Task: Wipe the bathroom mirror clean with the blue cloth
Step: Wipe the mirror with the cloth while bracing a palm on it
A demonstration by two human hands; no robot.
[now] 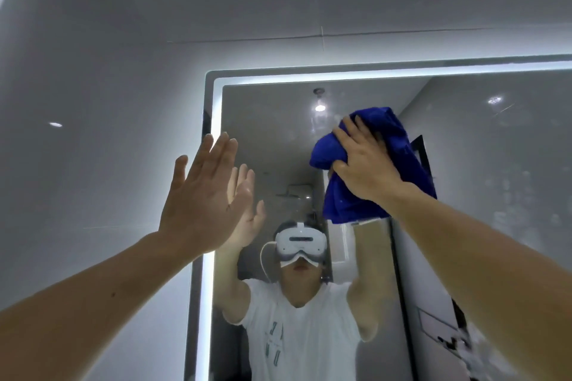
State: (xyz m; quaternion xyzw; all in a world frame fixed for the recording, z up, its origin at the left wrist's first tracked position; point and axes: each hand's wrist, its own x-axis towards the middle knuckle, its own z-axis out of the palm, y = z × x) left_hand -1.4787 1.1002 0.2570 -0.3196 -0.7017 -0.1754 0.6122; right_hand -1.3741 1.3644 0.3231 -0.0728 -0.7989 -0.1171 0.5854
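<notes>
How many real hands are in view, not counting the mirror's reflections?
2. The left hand is open and flat at the left edge of the mirror; the right hand, higher up, grips the cloth against it.

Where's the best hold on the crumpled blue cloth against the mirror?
Probably the bunched upper wad of the crumpled blue cloth, from the room side, palm toward the light-edged mirror: the right hand grips there, and the loose tail hangs below.

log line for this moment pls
phase: wiping | right hand: grips blue cloth against mirror | left hand: fingers straight, by mirror's left edge
</notes>
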